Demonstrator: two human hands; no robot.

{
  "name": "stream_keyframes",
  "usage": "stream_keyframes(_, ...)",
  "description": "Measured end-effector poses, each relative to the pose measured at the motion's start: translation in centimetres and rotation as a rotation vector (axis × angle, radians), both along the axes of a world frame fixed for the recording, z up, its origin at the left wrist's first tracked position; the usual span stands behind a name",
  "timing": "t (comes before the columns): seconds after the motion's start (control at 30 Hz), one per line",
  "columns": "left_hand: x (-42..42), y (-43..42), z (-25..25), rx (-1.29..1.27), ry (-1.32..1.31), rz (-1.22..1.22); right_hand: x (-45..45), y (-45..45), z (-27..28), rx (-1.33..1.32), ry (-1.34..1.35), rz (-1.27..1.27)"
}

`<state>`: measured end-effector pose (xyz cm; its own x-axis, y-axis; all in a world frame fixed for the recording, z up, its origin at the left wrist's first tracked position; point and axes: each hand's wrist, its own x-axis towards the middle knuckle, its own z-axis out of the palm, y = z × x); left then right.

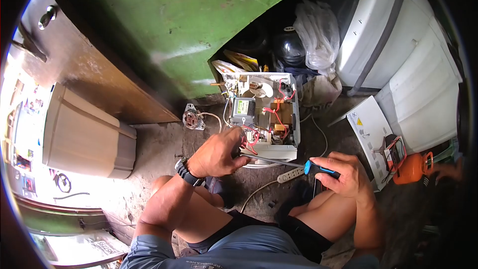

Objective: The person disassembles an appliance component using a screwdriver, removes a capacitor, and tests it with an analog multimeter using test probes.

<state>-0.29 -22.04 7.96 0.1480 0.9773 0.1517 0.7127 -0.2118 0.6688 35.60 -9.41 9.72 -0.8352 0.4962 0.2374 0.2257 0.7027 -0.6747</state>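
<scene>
blue shirt (249, 243), screwdriver (310, 168), red wires (272, 112) inside white casing (280, 152)

Motor (193, 117) and power strip (291, 175) on floor (154, 144)

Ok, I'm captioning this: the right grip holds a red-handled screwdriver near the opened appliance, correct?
Not quite: the head view shows the screwdriver handle is blue and black, not red. The right grip does hold it near the opened appliance.

An opened appliance (262, 113), a loose motor (193, 118) and a screwdriver (312, 168) suggest a repair workshop.
</scene>
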Motion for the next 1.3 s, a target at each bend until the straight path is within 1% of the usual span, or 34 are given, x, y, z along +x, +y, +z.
stream_keyframes(0.07,0.2,-0.1,0.6,-0.007,-0.034,0.048,-0.1,-0.3,-0.1,0.043,0.021,-0.006)
stream_keyframes(0.2,-0.2,-0.2,0.4,0.008,-0.039,0.061,-0.1,-1.5,-0.6,0.113,0.030,-0.028)
stream_keyframes(0.27,-0.3,-0.3,0.1,-0.007,-0.008,0.081,-0.2,-2.6,-1.1,0.096,0.048,-0.076)
stream_keyframes(0.3,-0.1,-0.2,0.1,-0.006,-0.006,0.079,-1.0,-3.6,-1.6,0.124,0.139,-0.158)
stream_keyframes(0.33,0.1,-0.2,0.1,0.028,-0.040,0.122,-1.0,-4.0,-2.1,0.122,0.141,-0.163)
stream_keyframes(0.4,0.3,0.0,0.3,0.069,-0.068,0.165,-1.2,-4.2,-2.8,0.024,0.193,-0.176)
stream_keyframes(0.43,0.1,0.2,0.5,0.127,-0.116,0.174,-1.1,-4.3,-3.2,-0.022,0.254,-0.177)
stream_keyframes(0.47,-0.2,0.3,0.6,0.185,-0.166,0.186,-0.8,-4.3,-3.6,-0.019,0.262,-0.171)
stream_keyframes(0.53,-0.7,0.0,0.5,0.139,-0.199,0.183,-0.3,-4.5,-4.0,-0.060,0.284,-0.157)
stream_keyframes(0.6,-0.7,0.1,-0.1,0.067,-0.272,0.123,0.0,-4.7,-3.9,-0.099,0.228,-0.168)
stream_keyframes(0.63,-0.5,-0.1,0.2,-0.091,-0.328,0.137,-0.2,-4.8,-4.2,-0.179,0.284,-0.192)
stream_keyframes(0.67,-0.4,0.0,0.0,-0.092,-0.329,0.137,-0.3,-4.9,-4.4,-0.260,0.341,-0.215)
stream_keyframes(0.7,-0.1,0.1,-0.2,-0.019,-0.330,0.083,0.6,-5.2,-3.5,-0.739,0.226,-0.259)
stream_keyframes(0.73,0.1,0.3,-0.3,0.055,-0.330,0.027,-0.1,-5.2,-4.8,-0.979,0.465,-0.115)
stream_keyframes(0.77,0.3,0.2,-0.4,-0.025,-0.374,0.002,-1.2,-5.4,-5.3,-1.041,0.507,-0.108)
stream_keyframes(0.8,0.5,0.3,-0.4,-0.021,-0.383,-0.007,-2.6,-5.7,-5.3,-1.098,0.548,-0.102)
stream_keyframes(0.83,0.8,0.5,-0.5,-0.034,-0.379,-0.047,-3.8,-5.7,-5.2,-1.073,0.512,-0.028)
stream_keyframes(0.87,1.2,0.7,-0.6,-0.050,-0.374,-0.087,-5.1,-5.8,-5.4,-1.027,0.442,-0.040)
stream_keyframes(0.9,1.5,0.8,-0.7,-0.050,-0.380,-0.096,-6.9,-6.0,-5.8,-0.920,0.495,-0.036)
stream_keyframes(0.93,1.8,0.9,-0.8,-0.055,-0.370,-0.117,-8.3,-5.9,-5.5,-0.872,0.472,-0.125)
stream_keyframes(1.0,2.1,0.9,-0.9,-0.066,-0.348,-0.157,-11.0,-5.5,-4.8,-0.641,0.516,-0.196)
stream_keyframes(1.03,2.4,1.0,-0.4,-0.118,-0.361,-0.162,-11.8,-5.3,-4.3,-0.557,0.508,-0.229)
stream_keyframes(1.07,2.6,1.3,-0.4,-0.113,-0.362,-0.169,-12.6,-5.1,-3.8,-0.471,0.498,-0.260)
stream_keyframes(1.1,2.8,1.4,-0.5,-0.079,-0.322,-0.170,-13.5,-4.7,-4.1,-0.397,0.573,-0.256)
stream_keyframes(1.13,3.1,1.5,-0.6,-0.046,-0.284,-0.170,-13.8,-4.4,-4.4,-0.391,0.568,-0.258)
stream_keyframes(1.17,3.5,1.5,-0.8,0.023,-0.281,-0.142,-14.0,-4.1,-4.7,-0.477,0.574,-0.291)
stream_keyframes(1.2,3.6,1.6,-0.8,0.032,-0.290,-0.143,-14.1,-3.9,-4.7,-0.561,0.579,-0.322)
stream_keyframes(1.23,3.6,1.6,-0.7,-0.040,-0.337,-0.091,-14.2,-4.1,-4.2,-0.629,0.650,-0.342)
stream_keyframes(1.27,3.7,1.6,-0.5,-0.111,-0.383,-0.040,-14.4,-3.4,-5.9,-0.591,0.719,-0.345)
stream_keyframes(1.3,4.2,1.4,-0.3,-0.088,-0.406,0.034,-14.3,-3.5,-5.4,-0.719,0.767,-0.341)
